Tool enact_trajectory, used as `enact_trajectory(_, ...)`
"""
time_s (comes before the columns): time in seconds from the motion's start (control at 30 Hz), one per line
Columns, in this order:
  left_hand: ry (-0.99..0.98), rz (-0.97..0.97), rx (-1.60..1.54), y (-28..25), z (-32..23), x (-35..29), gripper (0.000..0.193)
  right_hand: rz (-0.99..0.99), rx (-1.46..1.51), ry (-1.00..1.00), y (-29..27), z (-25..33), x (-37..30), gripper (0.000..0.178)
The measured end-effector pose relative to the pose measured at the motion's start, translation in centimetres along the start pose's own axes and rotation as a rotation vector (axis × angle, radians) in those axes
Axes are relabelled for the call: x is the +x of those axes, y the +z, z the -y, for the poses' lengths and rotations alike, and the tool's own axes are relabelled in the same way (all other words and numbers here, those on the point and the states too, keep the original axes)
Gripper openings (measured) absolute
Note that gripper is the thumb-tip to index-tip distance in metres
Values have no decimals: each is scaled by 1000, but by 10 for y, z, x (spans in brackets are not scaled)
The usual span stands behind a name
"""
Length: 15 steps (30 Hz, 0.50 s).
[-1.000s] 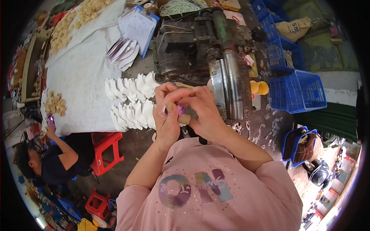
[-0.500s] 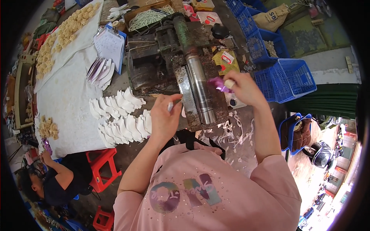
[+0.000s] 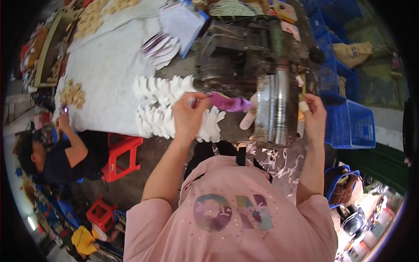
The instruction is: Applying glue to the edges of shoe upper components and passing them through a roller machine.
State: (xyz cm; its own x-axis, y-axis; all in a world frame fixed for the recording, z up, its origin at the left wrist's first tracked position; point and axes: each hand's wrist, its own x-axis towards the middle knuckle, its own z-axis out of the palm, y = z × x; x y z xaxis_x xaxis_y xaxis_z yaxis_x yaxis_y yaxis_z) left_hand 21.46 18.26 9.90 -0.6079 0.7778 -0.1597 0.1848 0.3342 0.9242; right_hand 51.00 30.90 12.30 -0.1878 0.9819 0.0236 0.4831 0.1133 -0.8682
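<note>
My left hand [image 3: 189,114] pinches one end of a shiny purple strip [image 3: 230,103]. The strip stretches rightward, its far end near the left side of a machine's metal rollers [image 3: 280,107]. A pale wrap shows on one finger of this hand. Right of the rollers is my right hand [image 3: 316,114], fingers bent together beside something yellow and pale at the machine's edge. A pale cover shows on a digit there; whatever the fingertips hold is hidden. Below the purple strip lies a pale pink, elongated piece [image 3: 247,121].
Rows of white curved pieces [image 3: 159,120] lie left of my left hand. Beyond are fanned pieces [image 3: 160,50], a clipboard [image 3: 183,24] and a white-covered table [image 3: 104,78]. Blue crates [image 3: 349,124] stand right. Another person [image 3: 56,153] works at far left, near a red stool [image 3: 124,157].
The purple strip was at my right hand, right of the rollers; now my left hand holds it on their left. My view has shifted, so the machine appears farther right.
</note>
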Motion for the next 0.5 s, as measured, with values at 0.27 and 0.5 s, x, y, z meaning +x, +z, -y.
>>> enact_trajectory(0.27, 298, -67, 582, -104, 144, -17, 9, -60, 48, 111, 5, 11, -3, 24)
enact_trajectory(0.5, 173, 200, 808, -99, 202, -32, 10, -56, 31, 72, 17, 19, -1, 23)
